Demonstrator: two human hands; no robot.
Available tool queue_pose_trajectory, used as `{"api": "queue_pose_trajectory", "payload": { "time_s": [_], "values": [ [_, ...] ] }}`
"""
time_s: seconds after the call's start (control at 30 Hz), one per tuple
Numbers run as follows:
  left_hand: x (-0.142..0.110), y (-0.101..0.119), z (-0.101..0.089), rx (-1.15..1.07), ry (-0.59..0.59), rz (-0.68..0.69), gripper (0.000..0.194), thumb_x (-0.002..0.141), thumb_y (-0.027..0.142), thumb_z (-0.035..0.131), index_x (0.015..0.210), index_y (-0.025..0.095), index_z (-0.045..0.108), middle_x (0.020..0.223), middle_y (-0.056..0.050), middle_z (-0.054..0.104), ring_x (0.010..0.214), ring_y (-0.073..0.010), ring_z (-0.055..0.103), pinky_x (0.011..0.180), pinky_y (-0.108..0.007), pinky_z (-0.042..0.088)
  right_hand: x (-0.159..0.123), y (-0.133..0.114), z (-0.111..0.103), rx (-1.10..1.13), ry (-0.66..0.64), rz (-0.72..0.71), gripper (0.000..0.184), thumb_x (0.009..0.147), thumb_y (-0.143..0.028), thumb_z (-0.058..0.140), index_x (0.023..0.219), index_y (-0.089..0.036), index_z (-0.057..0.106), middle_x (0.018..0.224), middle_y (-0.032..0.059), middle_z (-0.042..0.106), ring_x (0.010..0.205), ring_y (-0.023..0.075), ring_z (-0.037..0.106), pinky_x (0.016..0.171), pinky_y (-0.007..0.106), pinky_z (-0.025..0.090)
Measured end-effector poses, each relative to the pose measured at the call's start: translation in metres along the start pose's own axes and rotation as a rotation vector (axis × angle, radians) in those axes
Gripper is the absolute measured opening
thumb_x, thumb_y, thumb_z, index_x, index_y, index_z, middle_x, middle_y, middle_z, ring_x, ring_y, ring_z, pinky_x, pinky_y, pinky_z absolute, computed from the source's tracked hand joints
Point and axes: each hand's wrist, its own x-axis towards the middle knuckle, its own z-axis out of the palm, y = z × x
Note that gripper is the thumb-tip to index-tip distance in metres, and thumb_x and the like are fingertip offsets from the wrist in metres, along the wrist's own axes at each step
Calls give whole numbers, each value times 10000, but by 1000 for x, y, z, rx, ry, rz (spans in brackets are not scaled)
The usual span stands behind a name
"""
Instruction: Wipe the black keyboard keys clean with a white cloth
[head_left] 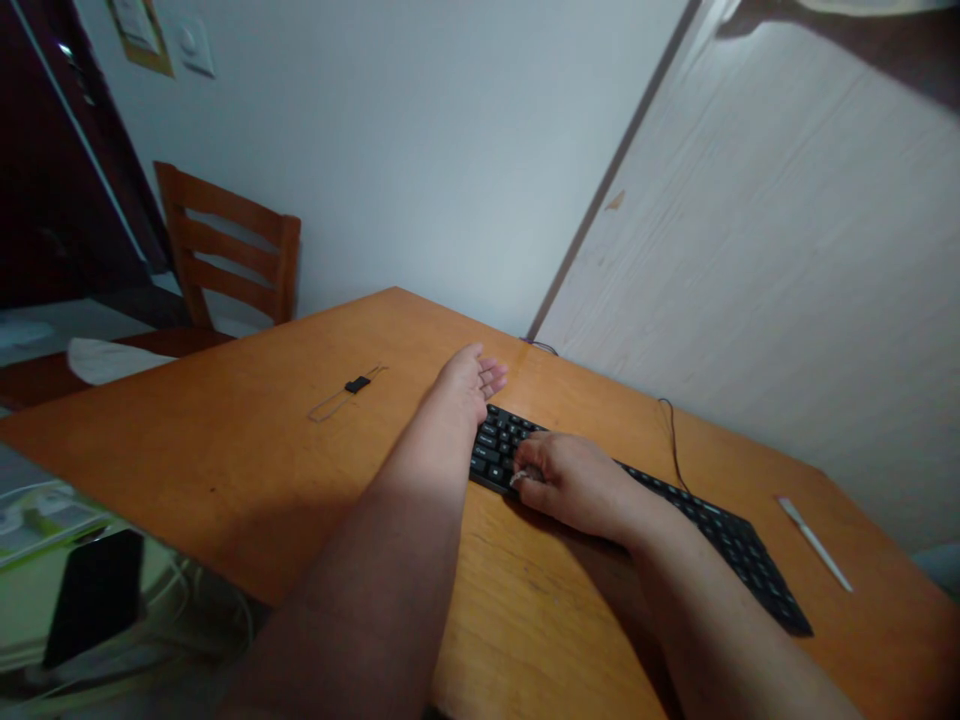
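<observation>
A black keyboard (739,550) lies slantwise on the wooden table (517,620). My left hand (474,382) is beside its far left end, fingers stretched out and palm turned to the right, with nothing visible in it. Over the left part of the keys, my right hand (562,475) has its fingers curled together. A small whitish bit shows at those fingertips, too little to name. My right forearm hides the middle of the keyboard's lower edge.
A small black piece with thin wire loops (358,384) lies left of my left arm. At the right is a white-handled brush (816,545). A thin cable (675,445) runs behind the keyboard. Left are a wooden chair (232,235) and a dark phone-like slab (97,595) below the table edge.
</observation>
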Motion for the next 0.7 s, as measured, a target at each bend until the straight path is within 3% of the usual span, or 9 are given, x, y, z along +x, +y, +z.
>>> {"api": "queue_pose_trajectory", "payload": {
  "time_s": [0.27,0.47,0.7],
  "values": [
    [0,-1,1,18,8,11,227,899,373,527,1058,217,573,865,-86,670,745,-177,675,622,-257,523,4,-3,7,71,83,-25,110,781,-185,552,836,-188,648,834,28,639,727,143,536,638,243,346],
    [0,0,3,66,16,28,245,897,382,517,1069,219,577,894,-81,682,744,-179,681,656,-283,528,-6,18,-10,140,114,49,118,814,-211,534,860,-201,642,791,8,632,692,137,530,602,243,334],
    [1,-1,4,109,7,41,236,892,383,518,1048,220,586,902,-93,687,774,-196,685,658,-302,529,-9,13,-12,92,-45,64,107,806,-266,558,824,-211,649,751,5,645,634,132,518,550,246,300]
  ]
}}
